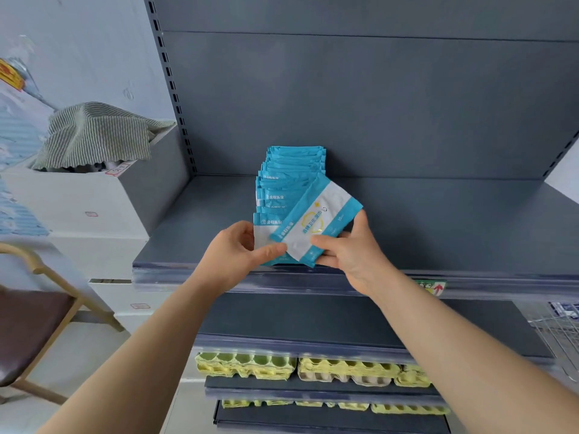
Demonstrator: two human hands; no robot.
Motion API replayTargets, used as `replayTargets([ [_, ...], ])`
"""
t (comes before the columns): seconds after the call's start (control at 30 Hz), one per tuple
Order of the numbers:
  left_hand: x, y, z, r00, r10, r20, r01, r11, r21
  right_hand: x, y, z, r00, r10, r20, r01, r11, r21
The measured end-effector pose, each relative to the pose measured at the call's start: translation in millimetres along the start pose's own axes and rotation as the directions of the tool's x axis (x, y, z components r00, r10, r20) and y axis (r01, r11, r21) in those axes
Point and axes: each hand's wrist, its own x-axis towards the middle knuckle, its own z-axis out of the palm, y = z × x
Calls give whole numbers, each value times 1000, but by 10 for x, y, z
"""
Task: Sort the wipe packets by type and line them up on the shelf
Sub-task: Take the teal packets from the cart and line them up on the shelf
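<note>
A row of several blue-and-white wipe packets (288, 180) runs front to back on the grey shelf (438, 220), overlapping like tiles. My right hand (347, 249) grips one tilted blue-and-white packet (316, 220) by its lower right end, above the front of the row. My left hand (241, 245) pinches the frontmost packet of the row (261, 236) at its white lower left part. Both hands are near the shelf's front edge.
Lower shelves hold stacks of yellow egg trays (313, 368). A wire basket (557, 333) sits at the right on the shelf below. At the left stand white boxes (78, 208) with a striped cloth (97, 136) on top, and a wooden chair (37, 314).
</note>
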Motion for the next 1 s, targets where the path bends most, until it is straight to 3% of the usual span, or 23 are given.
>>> replayTargets([
  [0.1,-11,55,94,999,1,-52,2,998,59,-20,32,113,1000,13,23,-13,1000,25],
  [0.27,40,52,111,995,39,-95,-19,978,209,-36,-27,105,998,-3,59,11,991,-133],
  [0.37,56,59,55,998,34,-62,-20,977,211,43,-128,-10,993,-116,-13,111,971,-213],
  [0.43,68,40,26,998,33,-51,-23,981,193,65,-148,-77,984,-177,34,178,921,-346],
  [0.53,65,48,28,992,71,-107,-61,994,89,69,-117,-157,983,-123,135,180,789,-587],
  [0.67,65,102,42,985,121,-123,-116,992,47,62,-151,-159,983,-73,166,147,856,-496],
  [0.8,37,37,14,989,109,-102,-99,990,99,39,-133,-184,980,-74,185,177,752,-635],
  [1.0,13,-21,3,996,83,-21,-77,975,208,61,-79,-120,984,-137,114,178,681,-710],
])
